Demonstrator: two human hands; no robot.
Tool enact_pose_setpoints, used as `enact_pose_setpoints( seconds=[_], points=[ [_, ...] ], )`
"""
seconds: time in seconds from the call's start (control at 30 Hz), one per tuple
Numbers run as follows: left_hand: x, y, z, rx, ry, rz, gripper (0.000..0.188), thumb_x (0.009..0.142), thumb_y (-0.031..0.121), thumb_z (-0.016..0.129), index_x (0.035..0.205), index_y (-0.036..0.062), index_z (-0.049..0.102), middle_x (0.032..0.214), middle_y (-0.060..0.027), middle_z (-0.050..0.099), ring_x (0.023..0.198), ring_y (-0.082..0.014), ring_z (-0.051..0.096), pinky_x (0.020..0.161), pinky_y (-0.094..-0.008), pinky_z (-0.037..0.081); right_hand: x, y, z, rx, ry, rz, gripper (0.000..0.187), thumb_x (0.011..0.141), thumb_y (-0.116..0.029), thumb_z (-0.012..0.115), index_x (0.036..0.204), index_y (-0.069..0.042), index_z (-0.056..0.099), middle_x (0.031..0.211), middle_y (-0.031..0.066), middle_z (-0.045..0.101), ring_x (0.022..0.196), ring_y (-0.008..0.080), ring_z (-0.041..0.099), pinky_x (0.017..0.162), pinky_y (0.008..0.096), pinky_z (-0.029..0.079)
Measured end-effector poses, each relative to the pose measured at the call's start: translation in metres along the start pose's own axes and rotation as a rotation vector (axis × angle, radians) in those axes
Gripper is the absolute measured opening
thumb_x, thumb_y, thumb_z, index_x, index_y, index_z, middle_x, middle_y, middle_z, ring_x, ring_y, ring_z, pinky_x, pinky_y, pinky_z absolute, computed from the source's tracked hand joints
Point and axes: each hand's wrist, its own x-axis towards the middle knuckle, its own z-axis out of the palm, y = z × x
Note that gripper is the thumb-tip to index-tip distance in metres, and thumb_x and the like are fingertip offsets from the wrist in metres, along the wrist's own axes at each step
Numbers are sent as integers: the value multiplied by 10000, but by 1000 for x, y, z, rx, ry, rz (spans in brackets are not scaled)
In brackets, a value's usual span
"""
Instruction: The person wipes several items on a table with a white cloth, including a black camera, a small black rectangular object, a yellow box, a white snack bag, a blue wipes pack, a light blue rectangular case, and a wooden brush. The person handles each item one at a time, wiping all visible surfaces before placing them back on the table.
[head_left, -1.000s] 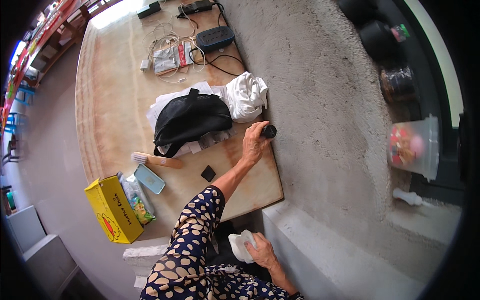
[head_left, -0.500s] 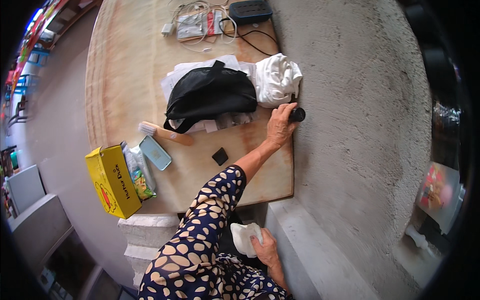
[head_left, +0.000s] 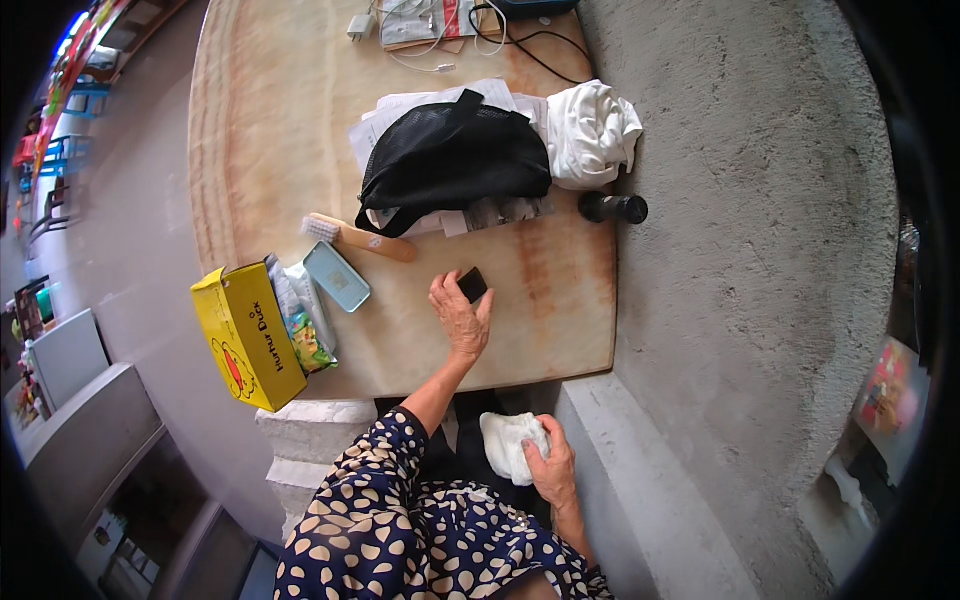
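In the head view, the left hand [head_left: 460,315] reaches over the marbled tabletop [head_left: 545,335], palm down, with its thumb and fingers curved around a small flat black square [head_left: 473,285]. The square lies just ahead of the palm, between the thumb and the fingertips; whether they pinch it or only touch it, I cannot tell.

The right hand [head_left: 555,468] is closed on a folded white cloth [head_left: 508,446], thumb on top, just off the table's near edge and well apart from the square.

Left of the left hand lie a light-blue phone case [head_left: 337,277], a wooden-handled brush [head_left: 365,240] just beside it, a plastic packet [head_left: 305,325] and a yellow box [head_left: 250,340]. Farther up the table, a black mesh pouch [head_left: 455,160] rests on papers [head_left: 385,112], near a white cloth bundle [head_left: 592,135]. A black cylinder [head_left: 613,208] lies by the wall [head_left: 740,230].
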Motion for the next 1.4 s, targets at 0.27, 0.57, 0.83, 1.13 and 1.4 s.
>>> enact_pose_setpoints(
  seconds=[0.27,0.57,0.83,1.13,1.4],
  points=[
    [3,-40,4,-64,-307,80,452,777,147,748,1152,-10,550,1071,-164,564,915,-310,596,763,-373,498,9,-2,0,-112,8,-133,326,836,-107,639,1139,-6,571,1007,182,609,919,345,603,800,384,487],
    [-4,12,-64,-1273,-595,-632,416,906,114,624,1286,55,464,982,-31,596,840,-123,602,642,-294,541,38,-42,-7,-50,304,-279,309,817,-38,650,1116,7,589,1024,169,616,920,314,608,807,372,489],
    [-26,62,-167,-1482,-598,-707,281,957,111,529,1228,63,472,1082,-43,554,953,-134,589,770,-303,556,54,-119,32,-286,460,-700,428,708,-31,731,1126,-64,646,1049,114,563,937,292,568,796,390,481],
    [-32,28,-279,-1438,-674,-567,338,950,83,553,1276,28,479,1110,-49,570,1013,-122,581,825,-283,543,-12,-154,99,-570,432,-795,493,670,-113,731,1155,-113,642,1063,98,540,915,280,544,743,409,438],
    [-44,-8,-326,-1781,-649,-616,348,931,31,561,1268,73,486,1119,-123,609,1000,-207,626,824,-327,552,-66,-196,115,-298,160,-984,479,642,21,701,1111,-71,674,1049,102,546,901,279,544,782,384,473]
  ],
)
